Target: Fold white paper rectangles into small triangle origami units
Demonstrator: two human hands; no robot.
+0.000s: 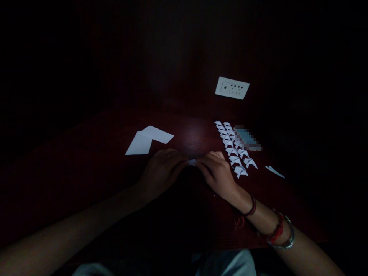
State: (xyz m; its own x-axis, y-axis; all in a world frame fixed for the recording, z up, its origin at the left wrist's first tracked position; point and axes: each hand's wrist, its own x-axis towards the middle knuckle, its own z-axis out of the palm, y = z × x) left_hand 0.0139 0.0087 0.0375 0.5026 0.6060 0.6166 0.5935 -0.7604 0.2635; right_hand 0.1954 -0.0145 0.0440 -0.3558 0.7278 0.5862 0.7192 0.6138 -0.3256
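Between my fingertips is a small folded piece of white paper [192, 162], mostly covered by the fingers. My left hand [163, 168] pinches its left end and my right hand [216, 171] pinches its right end, just above the dark red table [184, 218]. Right of my right hand, two rows of small folded white paper figures [233, 160] run away from me. Two loose sheets of white paper [140, 142] lie overlapping beyond my left hand.
A blurred bluish flat object [246, 138] lies beside the paper figures. Thin white paper strips [275, 171] rest farther right. A white power socket [232, 88] is set in the dark wall behind the table. The surroundings are very dark.
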